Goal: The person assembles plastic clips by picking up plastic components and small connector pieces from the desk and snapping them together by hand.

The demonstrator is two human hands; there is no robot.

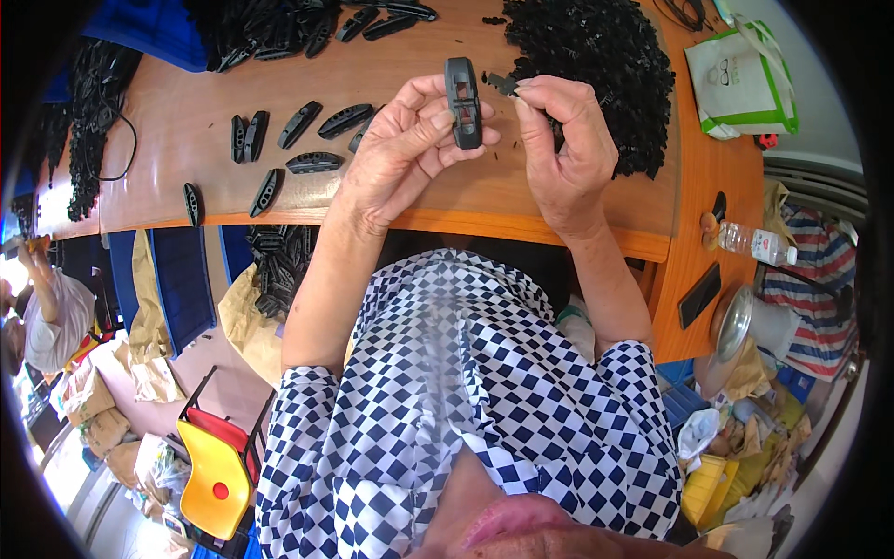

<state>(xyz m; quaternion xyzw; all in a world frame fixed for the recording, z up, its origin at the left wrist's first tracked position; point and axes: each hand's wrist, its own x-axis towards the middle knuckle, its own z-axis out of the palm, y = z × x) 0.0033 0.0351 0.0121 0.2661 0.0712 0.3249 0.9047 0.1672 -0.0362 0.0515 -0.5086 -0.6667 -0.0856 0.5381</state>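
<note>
Raised above the wooden table, my left hand (410,140) grips an elongated black plastic part (463,104) with rectangular openings, held upright between thumb and fingers. Just right of it, my right hand (570,144) pinches a small flat black piece (501,84) between thumb and fingertips. The two pieces are close but apart. Behind my right hand lies a large heap of small black pieces (596,56). Several more elongated black parts (315,163) are scattered on the table to the left of my left hand.
More black parts (265,37) are piled at the far left beside a blue bin (154,33). At right are a white-and-green bag (740,84), a plastic bottle (750,242) and a phone (699,295). A yellow-and-red chair (212,470) stands at lower left. Another person (58,312) is at the left edge.
</note>
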